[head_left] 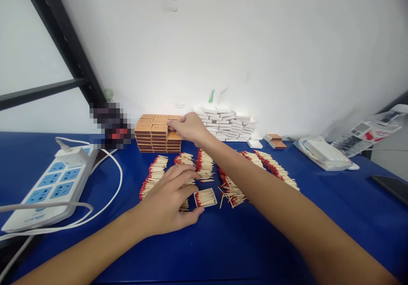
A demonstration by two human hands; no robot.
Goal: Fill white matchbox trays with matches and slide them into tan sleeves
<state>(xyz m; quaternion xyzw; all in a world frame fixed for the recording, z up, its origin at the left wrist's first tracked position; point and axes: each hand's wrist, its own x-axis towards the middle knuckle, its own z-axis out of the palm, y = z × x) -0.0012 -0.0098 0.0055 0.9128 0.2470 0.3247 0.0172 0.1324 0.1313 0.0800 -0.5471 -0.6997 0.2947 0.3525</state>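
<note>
My left hand (174, 193) curves around the left end of a white matchbox tray (205, 198) lying on the blue table, filled with red-tipped matches. Its thumb is at the near edge and its index finger at the far edge; the other fingers extend over rows of loose matches (158, 168). Farther back, my right hand (190, 128) pinches at the right upper part of a stack of orange-brown matchboxes (151, 128). Its fingertips are closed on a matchbox there, partly hidden by the hand. My right forearm crosses above more matches (274, 166).
White trays (226, 125) are piled against the wall, right of the stack. Two brown matchboxes (274, 141) lie farther right, near plastic packaging (327, 153) and a dark phone-like slab (392, 187). A power strip (54, 183) with loose white cables occupies the left side.
</note>
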